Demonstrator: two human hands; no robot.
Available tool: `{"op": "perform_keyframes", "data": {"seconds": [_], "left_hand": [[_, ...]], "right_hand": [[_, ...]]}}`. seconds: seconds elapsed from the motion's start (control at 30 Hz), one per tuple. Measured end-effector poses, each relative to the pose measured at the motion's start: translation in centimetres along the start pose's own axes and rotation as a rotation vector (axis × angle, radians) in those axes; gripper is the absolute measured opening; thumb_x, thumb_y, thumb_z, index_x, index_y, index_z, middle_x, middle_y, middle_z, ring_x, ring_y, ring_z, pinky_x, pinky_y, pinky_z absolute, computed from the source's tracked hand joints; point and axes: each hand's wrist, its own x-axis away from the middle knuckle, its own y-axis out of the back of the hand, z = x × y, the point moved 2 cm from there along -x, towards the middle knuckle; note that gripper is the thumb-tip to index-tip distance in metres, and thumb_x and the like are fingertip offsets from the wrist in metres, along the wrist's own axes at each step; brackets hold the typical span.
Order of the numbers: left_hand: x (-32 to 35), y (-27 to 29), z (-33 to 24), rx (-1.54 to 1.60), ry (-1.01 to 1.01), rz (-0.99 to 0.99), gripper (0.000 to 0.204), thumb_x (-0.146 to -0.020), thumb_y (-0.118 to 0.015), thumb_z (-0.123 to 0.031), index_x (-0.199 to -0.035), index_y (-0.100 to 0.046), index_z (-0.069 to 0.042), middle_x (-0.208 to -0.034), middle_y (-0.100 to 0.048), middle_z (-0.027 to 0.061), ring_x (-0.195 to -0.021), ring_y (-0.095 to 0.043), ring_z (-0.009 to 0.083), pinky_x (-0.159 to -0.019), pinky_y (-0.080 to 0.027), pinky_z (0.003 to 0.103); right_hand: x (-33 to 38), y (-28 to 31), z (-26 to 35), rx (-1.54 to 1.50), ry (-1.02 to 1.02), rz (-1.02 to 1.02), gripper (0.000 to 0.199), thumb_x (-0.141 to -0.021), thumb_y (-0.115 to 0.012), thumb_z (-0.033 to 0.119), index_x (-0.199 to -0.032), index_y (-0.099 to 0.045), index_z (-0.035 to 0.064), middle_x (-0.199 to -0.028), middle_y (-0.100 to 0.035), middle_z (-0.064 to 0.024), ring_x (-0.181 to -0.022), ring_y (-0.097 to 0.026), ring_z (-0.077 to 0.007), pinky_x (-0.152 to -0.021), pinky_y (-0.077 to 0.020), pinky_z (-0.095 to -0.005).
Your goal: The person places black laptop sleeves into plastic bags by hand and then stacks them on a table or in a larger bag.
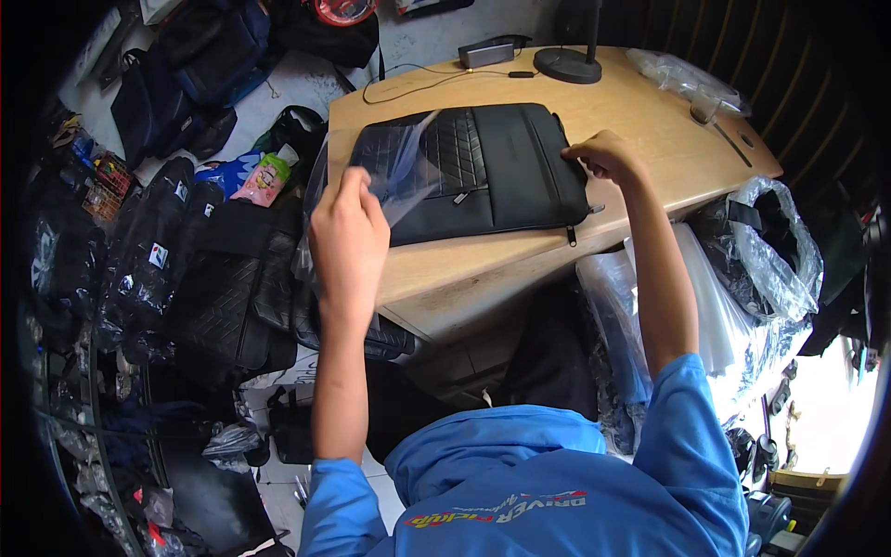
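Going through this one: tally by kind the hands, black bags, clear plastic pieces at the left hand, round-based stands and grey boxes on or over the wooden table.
Left hand and right hand: 2
Black bag: 1
Clear plastic piece: 1
Round-based stand: 1
Grey box: 1
Total: 6

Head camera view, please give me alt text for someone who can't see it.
A person's left hand holds clear plastic partly over a black bag lying on a wooden table, while the right hand is at the bag's right edge. Wrapped black goods crowd the left side.
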Motion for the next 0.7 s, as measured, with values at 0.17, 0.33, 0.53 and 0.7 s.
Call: {"op": "perform_keyframes", "data": {"seconds": [0.17,0.33,0.53,0.7], "left_hand": [[-2.4,-3.2,0.7,-0.065,0.047,0.048,0.006,-0.083,-0.050,-0.004,-0.087,-0.054,-0.002,-0.074,-0.061,0.0198,-0.073,-0.060,0.0397,-0.062,-0.048,0.046],[-1.5,-4.3,0.3,-0.020,-0.019,0.028,0.007,-0.083,-0.049,-0.003,-0.089,-0.053,-0.002,-0.077,-0.061,0.0198,-0.073,-0.060,0.0396,-0.062,-0.047,0.046],[-3.7,-5.7,-0.2,0.027,-0.125,0.033,0.010,-0.084,-0.049,-0.002,-0.093,-0.054,-0.002,-0.081,-0.060,0.0217,-0.075,-0.059,0.0409,-0.062,-0.047,0.046],[-5.2,-9.7,-2.9,0.112,-0.201,0.096,0.017,-0.085,-0.049,-0.003,-0.101,-0.055,-0.003,-0.085,-0.058,0.0236,-0.077,-0.059,0.0421,-0.064,-0.049,0.046]], "right_hand": [[1.5,-2.3,1.3,0.316,0.050,-0.141,0.051,-0.058,-0.080,0.044,-0.064,-0.064,-0.0040,-0.059,-0.061,-0.0167,-0.057,-0.063,-0.0277,-0.054,-0.0490,-0.0363],[1.6,-2.7,1.6,0.352,0.078,-0.118,0.066,-0.054,-0.081,0.046,-0.084,-0.064,-0.0096,-0.083,-0.066,-0.0211,-0.072,-0.066,-0.0286,-0.064,-0.0520,-0.0363],[3.7,-1.5,0.8,0.058,-0.072,0.055,0.045,-0.063,-0.076,0.030,-0.087,-0.065,-0.0071,-0.079,-0.065,-0.0176,-0.063,-0.062,-0.0269,-0.055,-0.0480,-0.0340],[9.1,0.6,-4.8,-0.754,0.004,-0.057,0.025,-0.069,-0.067,0.017,-0.082,-0.064,-0.0046,-0.080,-0.064,-0.0120,-0.060,-0.060,-0.0218,-0.052,-0.0461,-0.0303]]}}
